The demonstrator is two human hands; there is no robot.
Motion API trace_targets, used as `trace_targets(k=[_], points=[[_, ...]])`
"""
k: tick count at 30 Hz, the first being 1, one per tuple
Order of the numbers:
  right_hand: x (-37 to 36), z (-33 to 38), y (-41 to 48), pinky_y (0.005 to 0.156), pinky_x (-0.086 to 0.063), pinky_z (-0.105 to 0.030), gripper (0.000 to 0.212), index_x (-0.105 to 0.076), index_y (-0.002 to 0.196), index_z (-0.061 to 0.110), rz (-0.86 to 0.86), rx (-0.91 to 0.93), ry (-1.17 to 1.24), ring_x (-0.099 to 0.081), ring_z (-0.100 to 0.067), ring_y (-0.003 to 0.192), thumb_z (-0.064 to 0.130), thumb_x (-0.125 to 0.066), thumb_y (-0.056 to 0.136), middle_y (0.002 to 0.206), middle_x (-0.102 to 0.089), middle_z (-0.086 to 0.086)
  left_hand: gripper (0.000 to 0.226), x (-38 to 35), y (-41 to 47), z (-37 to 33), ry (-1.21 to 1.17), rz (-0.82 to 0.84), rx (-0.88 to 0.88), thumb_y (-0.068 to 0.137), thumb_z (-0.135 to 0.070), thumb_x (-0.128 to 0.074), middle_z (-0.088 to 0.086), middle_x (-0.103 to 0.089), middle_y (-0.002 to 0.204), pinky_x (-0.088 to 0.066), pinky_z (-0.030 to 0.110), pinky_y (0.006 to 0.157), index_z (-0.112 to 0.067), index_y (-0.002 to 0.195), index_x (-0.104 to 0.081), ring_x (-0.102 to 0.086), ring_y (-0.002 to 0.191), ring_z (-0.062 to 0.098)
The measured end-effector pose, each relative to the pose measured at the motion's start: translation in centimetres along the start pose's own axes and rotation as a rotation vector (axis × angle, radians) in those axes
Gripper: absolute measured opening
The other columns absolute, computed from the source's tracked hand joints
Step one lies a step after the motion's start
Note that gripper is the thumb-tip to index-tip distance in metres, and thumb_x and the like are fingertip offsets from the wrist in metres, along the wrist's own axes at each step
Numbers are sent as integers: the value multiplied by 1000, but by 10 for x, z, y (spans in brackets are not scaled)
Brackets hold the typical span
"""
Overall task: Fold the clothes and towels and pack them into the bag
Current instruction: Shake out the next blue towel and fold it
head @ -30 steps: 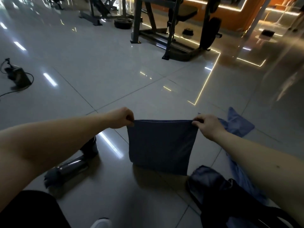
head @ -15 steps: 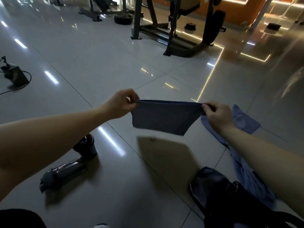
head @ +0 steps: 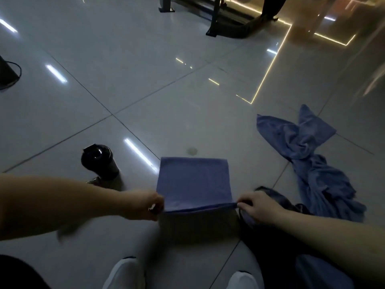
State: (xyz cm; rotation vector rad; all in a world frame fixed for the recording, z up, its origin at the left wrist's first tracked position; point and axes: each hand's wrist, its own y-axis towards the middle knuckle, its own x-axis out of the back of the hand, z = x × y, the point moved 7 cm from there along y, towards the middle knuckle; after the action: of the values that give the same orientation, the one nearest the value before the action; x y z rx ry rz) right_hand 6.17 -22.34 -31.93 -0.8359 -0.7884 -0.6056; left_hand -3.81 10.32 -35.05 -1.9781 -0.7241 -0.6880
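Left hand [head: 145, 205] and right hand [head: 255, 206] each pinch a near corner of the folded blue towel [head: 194, 181], and it's stretched flat between them, its near edge raised over a shadow on the tiled floor [head: 145, 90]! Just behind the right hand sits the dark bag [head: 277, 197], with crumpled blue clothes [head: 312, 163] heaped beside it on the right. A black bottle [head: 100, 163] stands left of the towel.
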Motion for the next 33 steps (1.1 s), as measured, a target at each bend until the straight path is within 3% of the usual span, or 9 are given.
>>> trace_targets(k=[3, 6, 10, 13, 19, 25, 29, 31, 33], points=[[-29, 1, -5, 79, -49, -26, 19, -75, 98, 20, 105, 21, -50, -61, -5, 83, 32, -60, 97, 93, -71, 10, 29, -30, 0, -3, -33, 80, 15, 85, -45, -68, -9, -62, 103, -53, 31, 79, -29, 107, -60, -59, 88, 14], [-32, -4, -1, 77, -47, -24, 16, -75, 94, 24, 108, -15, -19, -61, -4, 81, 31, -61, 96, 83, -66, 17, 17, -37, 5, -7, -109, 76, 57, 84, -40, -69, -9, -62, 96, -51, 28, 76, -30, 95, -61, -59, 85, 13], [-16, -10, 20, 75, -49, -30, 16, -66, 82, 29, 28, -78, 22, -64, -12, 81, 28, -60, 97, 81, -67, 12, 14, -13, 12, 8, -296, -100, 153, 76, -31, -66, 2, -66, 83, -54, 36, 73, -25, 75, -54, -63, 77, 20], [1, -17, 51, 74, -46, -31, 16, -68, 84, 27, -55, -123, 29, -60, -18, 82, 29, -60, 97, 83, -65, 7, 21, 18, 24, 28, -454, -256, 232, 67, -36, -64, 6, -60, 75, -53, 47, 74, -20, 72, -51, -56, 69, 18], [15, -30, 120, 76, -46, -31, 16, -73, 93, 17, -179, -197, 173, -63, -24, 89, 27, -61, 97, 93, -71, -5, 28, 50, 62, 73, -676, -490, 427, 64, -37, -67, 7, -60, 63, -59, 47, 62, -16, 72, -51, -66, 59, 27], [-2, -53, 163, 75, -39, -25, 22, -74, 104, 10, -229, -271, 207, -63, -24, 94, 27, -60, 98, 106, -73, -11, 25, 42, 90, 102, -651, -683, 581, 83, -27, -72, 12, -63, 77, -53, 41, 70, -11, 81, -53, -62, 74, 30], [-11, -58, 167, 76, -40, -27, 22, -72, 105, 8, -299, -330, 274, -62, -25, 96, 24, -60, 98, 108, -71, -14, 23, 28, 100, 106, -675, -701, 653, 89, -28, -68, 10, -63, 89, -49, 42, 77, -11, 94, -53, -61, 87, 31], [-10, -51, 162, 90, -45, -35, 29, -64, 119, 5, -411, -330, 255, -57, -33, 110, 23, -58, 97, 118, -64, -18, 23, 32, 93, 99, -531, -778, 675, 91, -28, -65, 5, -60, 102, -49, 42, 85, -16, 106, -52, -60, 97, 30], [-15, -35, 149, 105, -38, -45, 49, -53, 132, 2, -490, -240, 83, -48, -38, 121, 33, -49, 94, 131, -53, -21, 34, 40, 87, 79, -223, -873, 632, 91, -28, -63, 6, -54, 124, -42, 44, 97, -16, 121, -52, -53, 112, 29]])
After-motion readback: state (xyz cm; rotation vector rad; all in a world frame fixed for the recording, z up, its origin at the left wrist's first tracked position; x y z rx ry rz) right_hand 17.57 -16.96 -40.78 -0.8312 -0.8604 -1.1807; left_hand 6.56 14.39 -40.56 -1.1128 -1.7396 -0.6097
